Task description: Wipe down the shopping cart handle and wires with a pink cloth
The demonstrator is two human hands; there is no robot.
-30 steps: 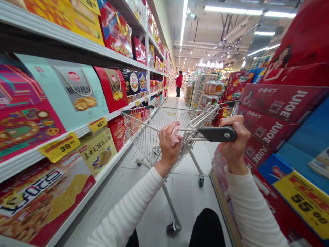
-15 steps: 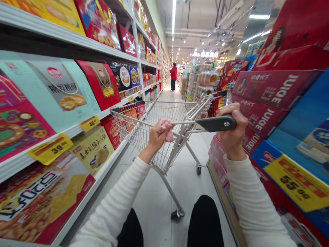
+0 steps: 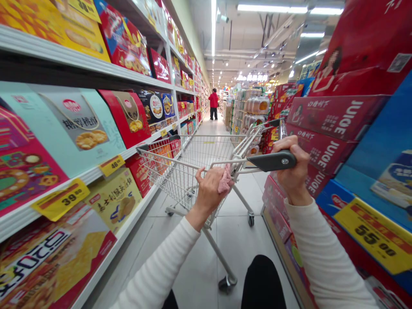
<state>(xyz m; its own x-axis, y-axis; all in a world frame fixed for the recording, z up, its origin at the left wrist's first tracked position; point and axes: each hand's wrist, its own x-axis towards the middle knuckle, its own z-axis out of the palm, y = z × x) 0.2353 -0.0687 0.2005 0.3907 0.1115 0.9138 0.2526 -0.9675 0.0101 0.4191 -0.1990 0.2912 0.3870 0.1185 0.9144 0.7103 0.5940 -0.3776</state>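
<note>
Two hands work at the shopping cart (image 3: 193, 150): the left hand (image 3: 210, 189) holds a crumpled pink cloth (image 3: 226, 180) against its wire side near the handle end, the right hand (image 3: 294, 169) grips its dark handle (image 3: 273, 161).

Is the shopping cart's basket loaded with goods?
No, the shopping cart shows only bare wire mesh and floor through it.

Your off-white sleeves (image 3: 161, 267) and black legwear (image 3: 263, 281)
You wear long, close-fitting sleeves, ridged crosswise and ending at your wrists; your left hand (image 3: 210, 189) and right hand (image 3: 293, 168) are bare, and the legwear looks plain.
</note>
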